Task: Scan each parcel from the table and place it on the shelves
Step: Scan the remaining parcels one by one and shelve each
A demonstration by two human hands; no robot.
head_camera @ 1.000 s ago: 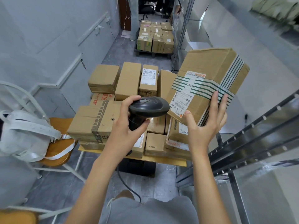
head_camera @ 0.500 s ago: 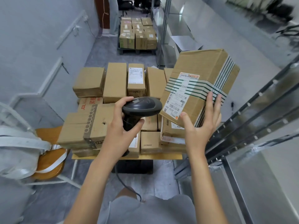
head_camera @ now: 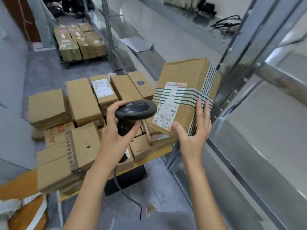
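**Scanner lined up on the held box**

The right hand (head_camera: 193,135) holds a striped-tape box (head_camera: 186,95) up off the surface (head_camera: 150,161), thumb curled against the near face by the label's lower corner and fingers laid flat along the taped side edge. The box hangs tilted above the right end of the stacked boxes (head_camera: 81,103), close to the metal shelves (head_camera: 249,90). The left hand (head_camera: 116,135) is wrapped tight round the handle of the black scanner (head_camera: 135,112), whose head sits just left of the box's shipping label (head_camera: 169,105), nearly touching it.

To scan well, the person would likely do best to aim the scanner's window squarely at the barcode near the label's lower end, keep the box steady, and keep the thumb clear of the code. The green-striped tape crosses the label's upper part, so the lower barcode looks the safer target. After the read, the box can go to the shelves beside it.

The scanner's window and trigger finger cannot be seen, so whether it is reading is unclear. The label print is blurred and reads upside down. The box's far and under sides are hidden, the surface is mostly buried under boxes, and the shelves are cut off at the right edge. The scanner's cord (head_camera: 126,193) runs down out of sight.
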